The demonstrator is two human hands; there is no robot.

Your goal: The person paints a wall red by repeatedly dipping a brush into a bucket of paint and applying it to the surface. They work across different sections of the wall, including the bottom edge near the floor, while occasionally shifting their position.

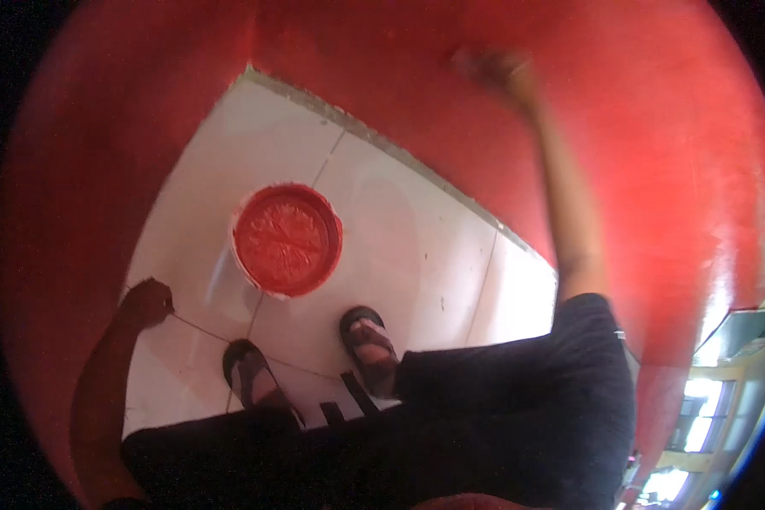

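Observation:
My right hand [503, 70] is raised at the red wall [416, 51], arm stretched out and smeared by motion. Its fingers look closed round something small and dark that I cannot make out. Lower down at the left, my left hand [149, 303] hangs above the floor near the other wall, its fingers curled into a loose fist with nothing visible in it. A round bucket [287, 240] with red paint inside stands on the floor between the walls, to the right of my left hand and touched by neither hand.
White floor tiles [382, 255] meet the red walls at a corner, with a rough, dirty edge along the right wall. My feet in dark sandals [367, 336] are just below the bucket. Windows [701, 416] show at the far lower right.

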